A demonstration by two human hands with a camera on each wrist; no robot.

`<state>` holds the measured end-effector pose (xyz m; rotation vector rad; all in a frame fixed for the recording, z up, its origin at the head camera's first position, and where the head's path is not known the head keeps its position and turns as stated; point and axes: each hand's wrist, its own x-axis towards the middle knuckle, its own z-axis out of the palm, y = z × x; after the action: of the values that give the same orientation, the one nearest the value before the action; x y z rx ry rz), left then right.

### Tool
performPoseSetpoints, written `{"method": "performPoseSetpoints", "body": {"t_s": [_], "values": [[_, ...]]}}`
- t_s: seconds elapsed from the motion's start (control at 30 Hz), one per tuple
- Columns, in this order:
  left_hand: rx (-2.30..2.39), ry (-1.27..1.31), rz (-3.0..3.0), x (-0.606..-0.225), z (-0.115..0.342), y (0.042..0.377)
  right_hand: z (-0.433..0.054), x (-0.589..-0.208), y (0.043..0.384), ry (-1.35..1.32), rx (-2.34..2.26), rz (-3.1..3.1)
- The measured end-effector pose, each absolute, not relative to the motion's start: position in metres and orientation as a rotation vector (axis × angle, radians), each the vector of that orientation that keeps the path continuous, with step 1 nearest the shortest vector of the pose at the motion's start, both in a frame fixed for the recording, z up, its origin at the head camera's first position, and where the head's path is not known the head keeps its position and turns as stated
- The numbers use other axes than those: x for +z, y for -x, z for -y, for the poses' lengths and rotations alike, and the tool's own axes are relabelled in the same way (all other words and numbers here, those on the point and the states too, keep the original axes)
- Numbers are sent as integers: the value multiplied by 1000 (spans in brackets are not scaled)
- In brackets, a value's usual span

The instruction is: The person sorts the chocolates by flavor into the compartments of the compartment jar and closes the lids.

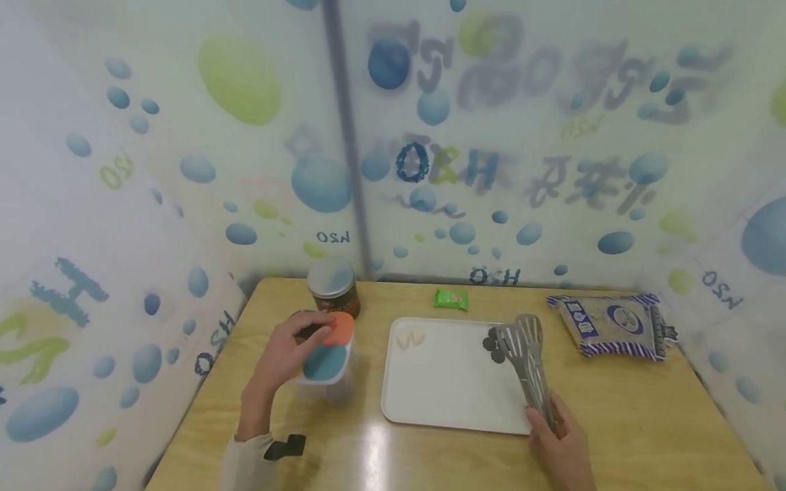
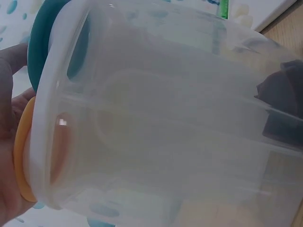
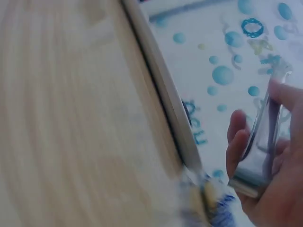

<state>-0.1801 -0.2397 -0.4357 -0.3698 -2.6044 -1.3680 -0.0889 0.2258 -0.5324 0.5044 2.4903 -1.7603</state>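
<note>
Apparently midway: pale pieces (image 1: 417,337) and dark pieces (image 1: 497,355) already lie on the tray (image 1: 439,389); left of it stands the tub (image 1: 336,391), lid (image 1: 325,363) on. Right hand (image 1: 561,440) grasps tongs (image 1: 534,378) by the dark pieces; left hand (image 1: 288,349) touches the lid, grip undeterminable. Opening likely remains.

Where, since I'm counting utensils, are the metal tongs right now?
In the head view, the metal tongs are right of centre, in the person's right hand, their heads over the right side of the white tray, by the dark pieces.
</note>
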Motion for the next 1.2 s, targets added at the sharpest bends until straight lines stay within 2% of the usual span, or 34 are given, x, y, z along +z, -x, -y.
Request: {"method": "performPoseSetpoints", "body": {"t_s": [0.07,0.17,0.37,0.5,0.7,0.93,1.2], "values": [[-1364,379,2600,-438,241,179,-240,-528,85,-635,-1504,-2555],[-1345,388,2594,-438,243,178,-267,-523,81,-687,-1188,-2642],[-1236,366,2642,-437,243,180,-321,-530,67,-600,-997,-2670],[-1175,406,2661,-439,237,187,-341,-539,56,-625,-948,-2645],[-1060,506,2644,-439,232,190,-343,-541,52,-622,-957,-2621],[-994,478,2645,-443,233,185,-339,-542,54,-480,-929,-2724],[-924,470,2644,-442,233,184,-334,-540,59,-497,-761,-2745]]}}
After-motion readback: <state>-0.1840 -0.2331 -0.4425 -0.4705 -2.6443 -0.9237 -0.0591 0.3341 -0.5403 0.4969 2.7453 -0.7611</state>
